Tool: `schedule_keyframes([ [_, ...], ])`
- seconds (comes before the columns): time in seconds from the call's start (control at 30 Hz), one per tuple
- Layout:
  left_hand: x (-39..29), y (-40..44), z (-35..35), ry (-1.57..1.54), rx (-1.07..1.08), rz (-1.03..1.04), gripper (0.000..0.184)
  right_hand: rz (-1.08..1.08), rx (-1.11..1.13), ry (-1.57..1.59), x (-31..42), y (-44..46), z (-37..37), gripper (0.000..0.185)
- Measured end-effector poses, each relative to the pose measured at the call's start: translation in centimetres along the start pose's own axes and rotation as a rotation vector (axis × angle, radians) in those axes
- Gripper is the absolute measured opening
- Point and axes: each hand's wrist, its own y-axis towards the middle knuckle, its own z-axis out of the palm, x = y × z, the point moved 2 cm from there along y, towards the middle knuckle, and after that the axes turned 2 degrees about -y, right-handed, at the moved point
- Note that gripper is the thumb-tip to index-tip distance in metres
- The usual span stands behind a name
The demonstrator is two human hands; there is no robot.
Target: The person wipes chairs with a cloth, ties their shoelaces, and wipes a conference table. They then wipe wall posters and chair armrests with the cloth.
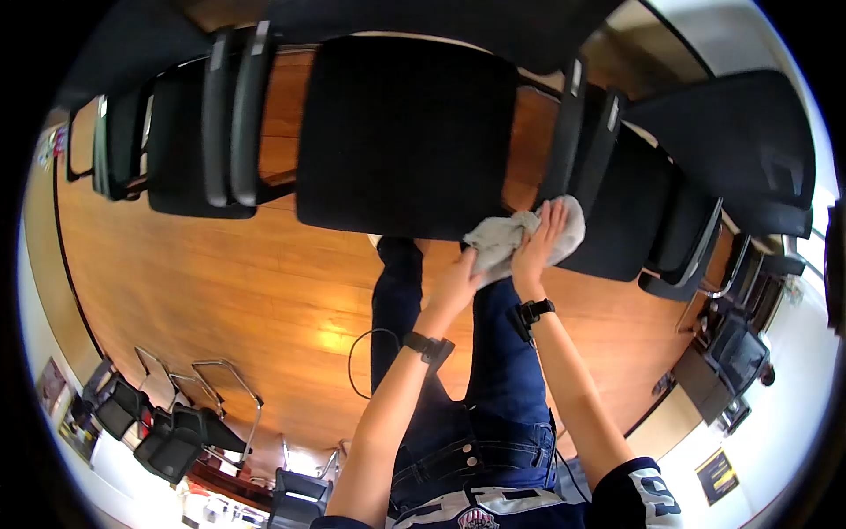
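A light grey cloth (495,236) is bunched over the front end of a black armrest (565,132), beside the chair's black seat (405,132). My right hand (539,247) presses the cloth against the armrest end, its fingers lying over the fabric. To its left, my left hand (455,280) grips the cloth's lower left edge. Some fingertips of the left hand are hidden by the fabric. Both wrists wear black bands, and a thin cable (352,361) loops near the left one.
More black chairs stand in a row on both sides, one to the left (194,141) and one to the right (617,203), with armrests close together. Wooden floor (264,282) lies underfoot. Behind are stacked chairs (176,436) and a desk (701,383).
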Motion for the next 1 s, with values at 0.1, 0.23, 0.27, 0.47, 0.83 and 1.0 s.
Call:
schedule_keyframes([
  [0.1,-1.4,-2.3,-3.8,0.174,0.104,0.020,0.030,-0.031,0.001,-0.187,2.8,-0.9,1.0,0.072],
  [0.23,1.5,-6.9,-9.3,0.253,0.084,0.040,0.031,-0.071,0.953,-0.228,4.4,-4.3,5.8,0.051],
  [0.27,3.4,-8.5,-11.1,0.254,0.065,0.025,0.033,-0.290,0.918,-0.231,5.5,-5.4,6.5,0.047],
  [0.47,12.1,-21.5,-24.6,0.083,-0.220,-0.258,0.044,-0.539,0.966,0.154,24.9,-8.2,6.5,0.027],
  [0.83,1.8,-28.7,-29.7,-0.833,-0.581,-0.006,0.058,-0.880,1.333,0.389,39.7,-8.3,-2.9,0.031],
  [1.0,-5.5,-23.7,-32.3,-0.491,-0.359,-0.026,0.059,-0.920,1.408,0.315,38.4,-1.6,-9.3,0.035],
])
